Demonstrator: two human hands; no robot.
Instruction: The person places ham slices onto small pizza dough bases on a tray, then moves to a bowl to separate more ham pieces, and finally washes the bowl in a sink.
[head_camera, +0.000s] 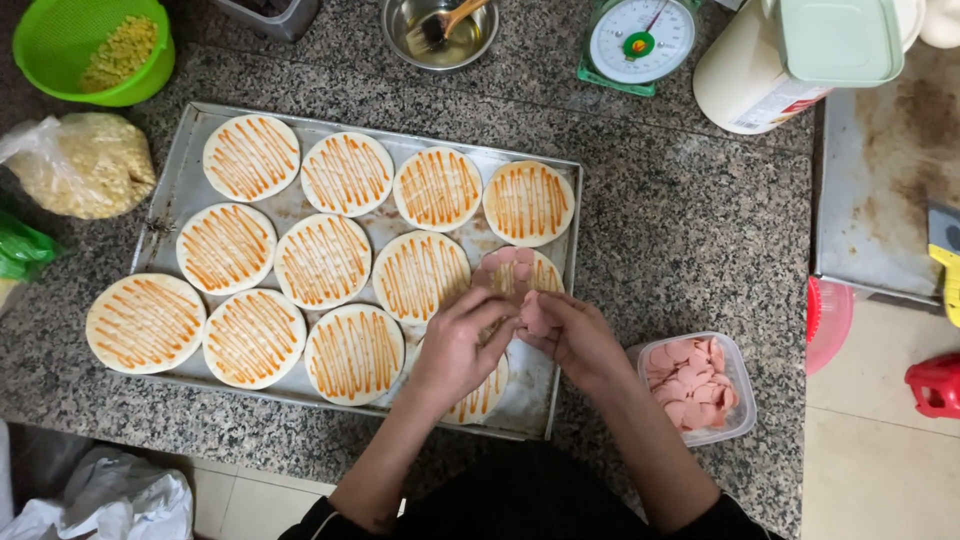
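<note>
A speckled stone counter (690, 210) carries a metal baking tray (170, 185) filled with round dough discs striped in orange sauce. Far beyond the hands, along the counter's back edge, stand a green colander of corn kernels (92, 48), a steel bowl with a wooden spoon (440, 30), a green kitchen scale (638, 40) and a large cream-coloured jug with a pale green lid (790, 55). Well off to the left of the left hand lies a clear bag of corn (85, 165).

The left hand (462, 340) and right hand (570, 335) meet over the near right corner of the tray, nothing standing between them and the discs. The right hand grasps a small stack of pink sausage slices (533, 312) (held at the fingertips), and the left hand's fingers curl in to touch that stack. Just beyond both hands lies the dough disc with sausage slices already laid on it (518, 268); another disc (480, 395) lies partly hidden under the left wrist. Just to the right of the right hand sits a clear plastic tub of sausage slices (695, 385).
</note>
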